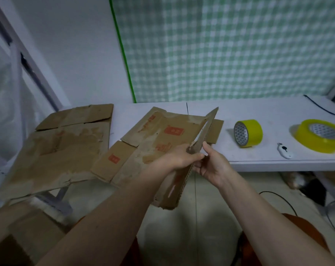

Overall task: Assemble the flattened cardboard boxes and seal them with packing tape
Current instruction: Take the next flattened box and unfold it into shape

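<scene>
A flattened brown cardboard box (151, 137) with red printing lies half on the white table (268, 112), tilted toward me. My left hand (180, 156) and my right hand (212, 162) both grip its right-hand panel, which stands up on edge between them. A second flattened box (57, 150) lies at the table's left end, overhanging the edge. Two rolls of yellow packing tape sit on the right: a small roll standing on its side (249, 133) and a larger one lying flat (320, 135).
A small white box cutter (283, 150) lies near the table's front edge between the rolls. A black cable (323, 108) runs along the table's far right. A green checked curtain hangs behind. More cardboard rests on the floor at lower left.
</scene>
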Motion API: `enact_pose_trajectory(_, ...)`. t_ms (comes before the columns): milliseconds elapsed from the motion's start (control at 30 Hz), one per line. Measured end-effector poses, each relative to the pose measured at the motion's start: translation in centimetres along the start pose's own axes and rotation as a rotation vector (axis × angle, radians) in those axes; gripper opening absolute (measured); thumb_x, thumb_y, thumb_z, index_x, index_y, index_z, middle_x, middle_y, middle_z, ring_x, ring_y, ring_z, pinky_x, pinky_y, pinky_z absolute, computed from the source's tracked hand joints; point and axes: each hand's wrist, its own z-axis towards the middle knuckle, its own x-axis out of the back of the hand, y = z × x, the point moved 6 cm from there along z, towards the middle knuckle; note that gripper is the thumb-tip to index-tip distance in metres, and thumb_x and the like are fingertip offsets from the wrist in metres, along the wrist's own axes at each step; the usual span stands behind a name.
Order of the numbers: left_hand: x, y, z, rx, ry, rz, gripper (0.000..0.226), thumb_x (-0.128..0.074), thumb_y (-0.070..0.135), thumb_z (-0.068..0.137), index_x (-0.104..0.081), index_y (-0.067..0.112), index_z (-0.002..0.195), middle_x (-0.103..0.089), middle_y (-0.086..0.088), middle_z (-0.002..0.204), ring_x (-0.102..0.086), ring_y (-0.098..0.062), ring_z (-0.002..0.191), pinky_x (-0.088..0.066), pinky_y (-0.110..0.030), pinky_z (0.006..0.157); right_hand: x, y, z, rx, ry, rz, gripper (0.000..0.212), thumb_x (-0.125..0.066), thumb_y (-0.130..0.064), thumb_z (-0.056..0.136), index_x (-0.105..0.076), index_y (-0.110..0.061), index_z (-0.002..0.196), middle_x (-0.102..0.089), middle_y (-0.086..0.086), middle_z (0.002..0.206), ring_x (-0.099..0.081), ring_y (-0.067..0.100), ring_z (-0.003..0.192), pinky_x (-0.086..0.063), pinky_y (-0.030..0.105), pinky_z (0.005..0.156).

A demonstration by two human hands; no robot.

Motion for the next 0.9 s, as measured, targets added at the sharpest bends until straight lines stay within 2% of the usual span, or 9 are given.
enact_pose_trajectory(133, -0.3, -0.4, 0.5, 0.034, 0.013, 0.043, 0.047, -0.054, 0.046, 0.094, -0.053, 0.022, 0.134, -0.057, -0.002, 0.135, -0.053, -0.022, 0.121, -0.036, -0.024, 0.088, 0.2, 0.7, 0.4, 0.016, 0.021, -0.013, 0.035, -0.035, -0.028, 0.103, -0.052, -0.025, 0.134, -0.068, 0.007, 0.099, -0.061, 0.016, 0.055, -0.054, 0.03, 0.051)
enact_pose_trajectory(233, -0.6, -0.7, 1.0, 0.059, -0.024, 0.089, 0.045, -0.047, 0.042, 0.099, -0.049, 0.022, 0.139, -0.05, -0.005, 0.143, -0.048, -0.024, 0.128, -0.036, -0.028, 0.098, 0.4, 1.1, 0.6, 0.007, 0.025, -0.023, 0.038, -0.04, -0.019, 0.102, -0.047, -0.033, 0.137, -0.063, 0.0, 0.081, -0.044, 0.01, 0.046, -0.052, 0.029, 0.049)
enact_pose_trajectory(300, -0.7, -0.5, 1.3, 0.07, -0.025, 0.087, 0.041, -0.039, 0.035, 0.102, -0.05, 0.02, 0.139, -0.051, -0.008, 0.142, -0.048, -0.026, 0.127, -0.036, -0.03, 0.1, 0.4, 1.2, 0.6, 0.016, 0.018, -0.022, 0.039, -0.043, -0.015, 0.101, -0.049, -0.034, 0.134, -0.067, -0.001, 0.078, -0.049, 0.009, 0.045, -0.053, 0.03, 0.05)
enact_pose_trajectory(367, -0.5, -0.4, 1.5, 0.105, 0.015, 0.09, 0.041, -0.029, 0.026, 0.105, -0.053, 0.011, 0.134, -0.052, -0.013, 0.138, -0.05, -0.029, 0.125, -0.037, -0.031, 0.099, 0.2, 1.0, 0.5, 0.032, -0.004, -0.03, 0.04, -0.045, -0.012, 0.099, -0.05, -0.031, 0.134, -0.069, 0.0, 0.091, -0.059, 0.01, 0.053, -0.054, 0.031, 0.052)
enact_pose_trajectory(433, 0.2, -0.9, 1.8, 0.145, 0.111, 0.099, 0.042, -0.024, 0.022, 0.106, -0.056, 0.003, 0.126, -0.053, -0.017, 0.134, -0.051, -0.03, 0.122, -0.038, -0.034, 0.098, 0.0, 0.9, 0.4, 0.042, 0.0, -0.047, 0.036, -0.049, -0.011, 0.097, -0.055, -0.026, 0.13, -0.069, 0.002, 0.099, -0.065, 0.013, 0.067, -0.056, 0.034, 0.06)
enact_pose_trajectory(533, 1.4, -2.0, 1.9, 0.173, 0.251, 0.025, 0.043, -0.022, 0.025, 0.107, -0.056, 0.005, 0.122, -0.055, -0.013, 0.131, -0.052, -0.028, 0.118, -0.039, -0.035, 0.097, -0.1, 0.9, 0.0, 0.028, 0.029, -0.08, 0.025, -0.052, -0.007, 0.095, -0.059, -0.015, 0.118, -0.07, 0.01, 0.099, -0.066, 0.023, 0.087, -0.057, 0.038, 0.072)
enact_pose_trajectory(667, 4.8, -2.3, 1.6, 0.108, 0.424, -0.12, 0.036, -0.022, 0.026, 0.107, -0.052, 0.011, 0.093, -0.059, -0.012, 0.105, -0.053, -0.02, 0.09, -0.039, -0.031, 0.08, -1.0, -0.2, -0.7, 0.056, 0.0, -0.136, 0.023, -0.05, -0.001, 0.094, -0.059, -0.013, 0.111, -0.069, 0.011, 0.099, -0.066, 0.023, 0.086, -0.057, 0.032, 0.064)
enact_pose_trajectory(800, 10.0, -1.5, 0.5, 0.041, 0.602, -0.326, 0.038, -0.025, 0.025, 0.105, -0.057, 0.006, 0.098, -0.062, -0.017, 0.1, -0.063, -0.033, 0.093, -0.051, -0.045, 0.088, -3.7, -4.6, -1.4, 0.135, -0.044, -0.192, 0.014, -0.049, -0.01, 0.095, -0.06, -0.01, 0.105, -0.066, 0.008, 0.087, -0.063, 0.02, 0.075, -0.054, 0.025, 0.053)
enact_pose_trajectory(900, 13.4, -0.2, -0.8, 0.011, 0.696, -0.52, 0.034, -0.028, 0.024, 0.105, -0.056, 0.01, 0.093, -0.062, -0.02, 0.103, -0.065, -0.038, 0.095, -0.056, -0.05, 0.083, -6.2, -8.0, -2.5, 0.166, -0.021, -0.25, 0.015, -0.048, -0.017, 0.096, -0.061, -0.011, 0.094, -0.059, 0.005, 0.072, -0.057, 0.019, 0.063, -0.052, 0.027, 0.051)
